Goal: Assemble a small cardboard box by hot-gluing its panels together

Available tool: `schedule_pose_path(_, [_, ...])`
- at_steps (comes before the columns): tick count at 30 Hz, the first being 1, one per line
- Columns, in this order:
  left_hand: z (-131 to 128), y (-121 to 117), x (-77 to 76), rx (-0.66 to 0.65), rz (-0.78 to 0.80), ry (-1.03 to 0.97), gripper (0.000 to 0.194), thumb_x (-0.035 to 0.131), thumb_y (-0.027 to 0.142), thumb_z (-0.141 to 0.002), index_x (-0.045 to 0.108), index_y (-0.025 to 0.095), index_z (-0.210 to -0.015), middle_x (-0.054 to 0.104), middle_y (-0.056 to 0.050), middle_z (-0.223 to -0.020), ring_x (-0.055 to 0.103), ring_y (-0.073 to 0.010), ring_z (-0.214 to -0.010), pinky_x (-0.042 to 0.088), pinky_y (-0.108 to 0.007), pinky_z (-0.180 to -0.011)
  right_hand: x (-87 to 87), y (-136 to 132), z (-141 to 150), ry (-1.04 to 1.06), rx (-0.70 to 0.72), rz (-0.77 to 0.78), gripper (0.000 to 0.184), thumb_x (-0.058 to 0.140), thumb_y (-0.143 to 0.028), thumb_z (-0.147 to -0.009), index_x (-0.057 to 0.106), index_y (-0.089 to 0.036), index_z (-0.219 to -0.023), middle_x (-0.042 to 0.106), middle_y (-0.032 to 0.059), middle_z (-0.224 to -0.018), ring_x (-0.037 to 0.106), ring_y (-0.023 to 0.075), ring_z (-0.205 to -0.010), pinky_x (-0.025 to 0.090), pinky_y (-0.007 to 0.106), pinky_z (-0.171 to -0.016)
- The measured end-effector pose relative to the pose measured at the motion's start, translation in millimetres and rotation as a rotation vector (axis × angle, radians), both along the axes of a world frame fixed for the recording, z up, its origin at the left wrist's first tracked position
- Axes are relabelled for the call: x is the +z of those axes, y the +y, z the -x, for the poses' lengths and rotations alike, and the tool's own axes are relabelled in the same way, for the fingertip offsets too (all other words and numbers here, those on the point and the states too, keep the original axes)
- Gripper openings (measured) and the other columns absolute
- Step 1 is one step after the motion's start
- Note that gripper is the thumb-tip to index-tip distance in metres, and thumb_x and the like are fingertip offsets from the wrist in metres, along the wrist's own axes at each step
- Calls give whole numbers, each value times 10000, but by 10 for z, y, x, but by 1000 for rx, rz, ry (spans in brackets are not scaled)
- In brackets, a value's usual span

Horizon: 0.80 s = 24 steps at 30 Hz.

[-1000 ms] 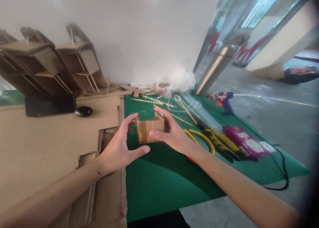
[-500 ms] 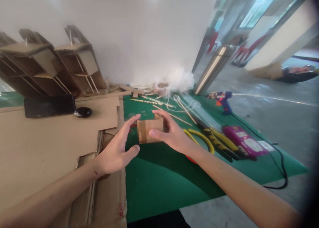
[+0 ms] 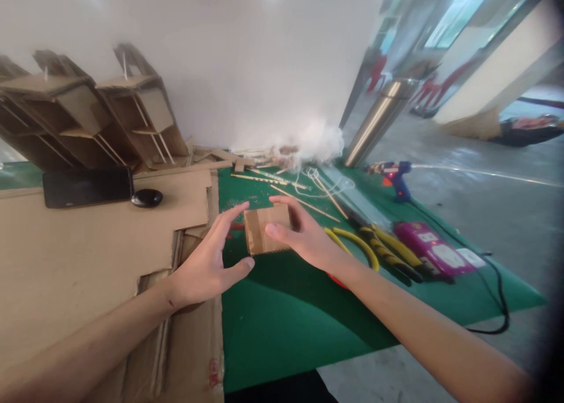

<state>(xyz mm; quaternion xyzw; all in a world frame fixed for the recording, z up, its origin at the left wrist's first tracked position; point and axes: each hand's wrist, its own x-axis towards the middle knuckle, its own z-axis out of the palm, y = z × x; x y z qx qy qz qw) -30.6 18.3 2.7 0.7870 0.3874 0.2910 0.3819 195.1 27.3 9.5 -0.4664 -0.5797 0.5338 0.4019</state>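
A small cardboard box (image 3: 259, 231) is held above the green table (image 3: 273, 332). My right hand (image 3: 302, 229) grips its right side, with the thumb on the near face and the fingers behind. To the left of the box, my left hand (image 3: 211, 268) is open, thumb and fingers spread apart. Its fingertips are close to the box's left edge; whether they touch it I cannot tell. Just right of my right wrist lie pliers with yellow handles (image 3: 359, 244), partly covered by the forearm.
Large cardboard sheets (image 3: 88, 256) cover the left side, with a black phone (image 3: 88, 187) and a black mouse-shaped object (image 3: 147, 198) on them. Cardboard shelf models (image 3: 145, 115) stand behind. Right are a steel flask (image 3: 381, 121), a glue gun (image 3: 396, 177) and a purple power strip (image 3: 436, 250) with a cable.
The box has tilted slightly in my right hand, its top face now less visible. My left thumb has moved a little to the right, nearer the box.
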Motion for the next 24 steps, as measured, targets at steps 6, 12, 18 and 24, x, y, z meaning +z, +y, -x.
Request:
schedule_pose_path(6, [-21,0,-4,-7,-27,7,840,677,271,-880,172,399,-1539,252,-84,-1613,438,-332,-1391,420,-571,-1140,-25,13,0,3,-4,-5,645,753,-561,-769,458,-287,-1272,582,64,-1139,607,241,-964,539,418,-809])
schedule_pose_path(12, [-60,16,-39,73,-71,6,795,698,260,-852,254,389,-1499,243,-76,-1613,533,-295,-1307,482,-520,-1098,-17,1,18,-17,-6,1,646,739,-590,-760,463,-262,-1242,576,64,-1096,595,231,-921,513,393,-783])
schedule_pose_path(18, [-76,19,-14,101,-18,-2,750,695,239,-839,306,337,-1473,430,-96,-1512,606,-275,-1199,538,-505,-1021,-1,-24,24,-88,-7,7,654,686,-650,-788,459,-235,-1239,571,86,-1105,589,249,-935,514,408,-784])
schedule_pose_path(24, [-72,16,-1,137,15,-42,767,692,307,-862,254,274,-1491,422,-146,-1523,597,-291,-1229,497,-534,-1059,1,-12,-61,-13,114,-61,715,680,-638,-819,393,-264,-1357,481,130,-1386,561,293,-1180,531,445,-929])
